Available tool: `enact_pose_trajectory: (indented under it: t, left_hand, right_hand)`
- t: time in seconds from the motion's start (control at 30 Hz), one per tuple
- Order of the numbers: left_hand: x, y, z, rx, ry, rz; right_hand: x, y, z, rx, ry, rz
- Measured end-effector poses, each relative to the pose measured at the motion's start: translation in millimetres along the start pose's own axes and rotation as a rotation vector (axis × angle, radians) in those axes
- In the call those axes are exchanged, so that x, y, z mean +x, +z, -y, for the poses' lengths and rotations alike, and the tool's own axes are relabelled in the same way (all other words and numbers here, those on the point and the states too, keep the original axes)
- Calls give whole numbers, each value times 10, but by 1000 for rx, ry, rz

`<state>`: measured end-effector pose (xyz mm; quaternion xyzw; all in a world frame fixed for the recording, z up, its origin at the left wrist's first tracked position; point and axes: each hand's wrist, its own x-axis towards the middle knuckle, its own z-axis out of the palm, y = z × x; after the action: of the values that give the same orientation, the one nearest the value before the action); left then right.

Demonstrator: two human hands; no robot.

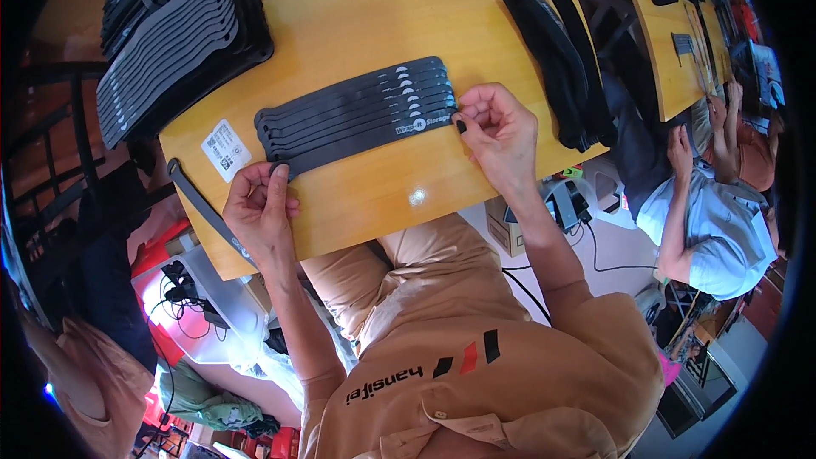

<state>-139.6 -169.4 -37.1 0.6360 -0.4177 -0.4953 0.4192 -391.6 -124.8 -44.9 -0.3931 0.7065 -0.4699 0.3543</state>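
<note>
I see a fanned row of flat dark-grey fabric straps [357, 109] lying on the yellow wooden table [374, 195] between my hands. My left hand [259, 204] pinches its near-left end, my right hand [497, 132] pinches the right end — hands well apart. A single loose grey strap [204, 212] hangs off the table edge just left of my left hand.

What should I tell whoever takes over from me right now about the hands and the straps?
Left hand: pinching the left end of the nearest strap in the row of straps.
Right hand: pinching the right end of the same strap.
The row lies fanned, overlapping, on the wooden table, beside a white label.
Done: several straps laid in the row.
Left: a big stack of straps at the far left corner; one loose strap hangs over the near edge; a black pile lies to the right.
</note>
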Motion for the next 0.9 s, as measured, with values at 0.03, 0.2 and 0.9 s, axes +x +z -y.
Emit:
enact_pose_trajectory:
  t: [0.03,0.2,0.9]
  left_hand:
    - [-3,6,-9,-1,-11,-5]
    - [-12,7,-34,10,-3,-21]
    - [-7,52,-17,29,37,-47]
  right_hand:
    - [-1,1,-2,1,1,1]
    - [7,28,27,35,2,-49]
    - [4,35,28,18,7,-66]
